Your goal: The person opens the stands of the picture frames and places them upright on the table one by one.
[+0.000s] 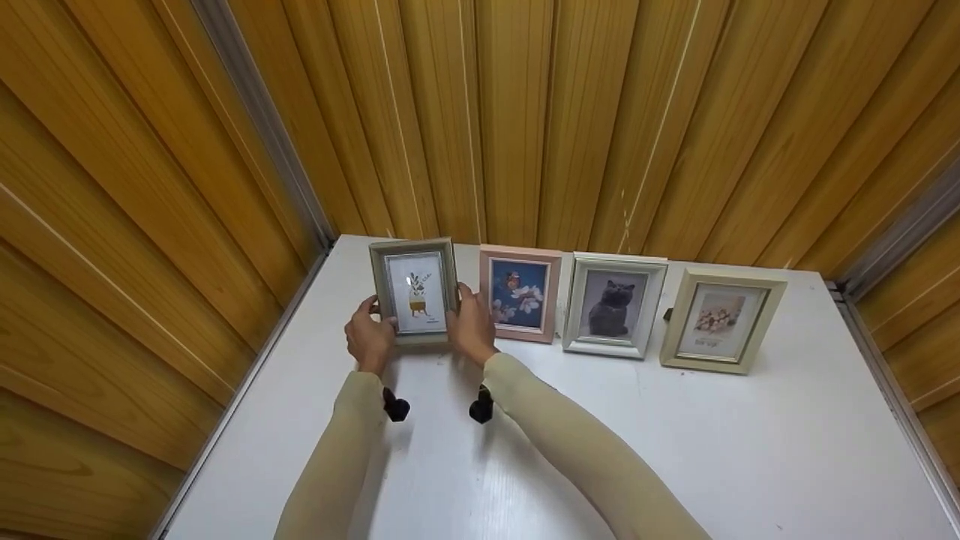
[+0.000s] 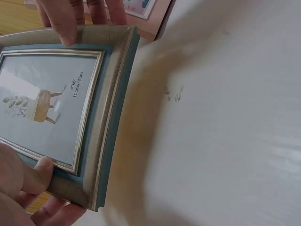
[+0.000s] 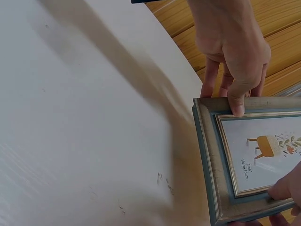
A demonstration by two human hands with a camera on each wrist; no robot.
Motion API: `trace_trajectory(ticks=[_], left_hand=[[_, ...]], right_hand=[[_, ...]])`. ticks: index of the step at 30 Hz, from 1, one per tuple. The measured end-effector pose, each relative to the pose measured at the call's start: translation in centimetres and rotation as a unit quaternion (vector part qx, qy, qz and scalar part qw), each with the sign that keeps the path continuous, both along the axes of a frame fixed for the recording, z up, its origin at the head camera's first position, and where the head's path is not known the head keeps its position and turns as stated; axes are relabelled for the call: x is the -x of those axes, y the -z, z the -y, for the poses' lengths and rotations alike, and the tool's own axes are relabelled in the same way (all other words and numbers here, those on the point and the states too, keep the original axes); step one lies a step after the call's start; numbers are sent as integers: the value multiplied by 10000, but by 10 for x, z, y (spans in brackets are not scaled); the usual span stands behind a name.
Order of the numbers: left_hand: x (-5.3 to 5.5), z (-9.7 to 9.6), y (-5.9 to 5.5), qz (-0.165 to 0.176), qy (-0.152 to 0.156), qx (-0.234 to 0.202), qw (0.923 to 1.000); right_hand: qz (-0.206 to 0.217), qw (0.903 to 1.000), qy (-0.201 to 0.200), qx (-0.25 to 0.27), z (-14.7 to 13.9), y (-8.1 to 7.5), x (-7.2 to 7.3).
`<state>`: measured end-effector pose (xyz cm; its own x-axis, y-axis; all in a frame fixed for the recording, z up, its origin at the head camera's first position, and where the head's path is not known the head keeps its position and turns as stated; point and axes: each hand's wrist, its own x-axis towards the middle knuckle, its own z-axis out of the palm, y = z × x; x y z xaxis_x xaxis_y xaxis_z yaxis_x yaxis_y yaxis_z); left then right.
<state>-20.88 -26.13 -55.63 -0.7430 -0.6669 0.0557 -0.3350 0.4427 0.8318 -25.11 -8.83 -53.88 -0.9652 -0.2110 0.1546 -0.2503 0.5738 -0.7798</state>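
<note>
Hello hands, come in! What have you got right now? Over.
Left hand and right hand each grip a side of the plant-print picture frame. Frame at left end of row on white table. Pink flower frame close beside right hand.

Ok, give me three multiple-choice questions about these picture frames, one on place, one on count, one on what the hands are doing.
1. Where in the row is the held frame?
A. far left
B. far right
C. middle

2. How many frames are on the white table?
A. two
B. four
C. six

3. How is the held frame gripped?
A. by one hand on top
B. by both hands at its sides
C. by no hand

Answers:
1 A: the pink frame, the cat frame and the cream frame all stand to its right.
2 B: the head view shows four.
3 B: the left hand and right hand clasp opposite edges.
</note>
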Motion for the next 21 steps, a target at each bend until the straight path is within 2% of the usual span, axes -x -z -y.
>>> trace_trajectory(ticks=[5, 12, 21], left_hand=[[0, 1, 3, -227, 97, -36, 9997], [2, 3, 11, -769, 286, -419, 9957], [1, 1, 11, -730, 357, -557, 9951]], right_hand=[[-9, 9999, -63, 109, -1, -4, 2], [-372, 9991, 29, 181, 0, -2, 6], [-225, 9991, -40, 344, -4, -1, 7]])
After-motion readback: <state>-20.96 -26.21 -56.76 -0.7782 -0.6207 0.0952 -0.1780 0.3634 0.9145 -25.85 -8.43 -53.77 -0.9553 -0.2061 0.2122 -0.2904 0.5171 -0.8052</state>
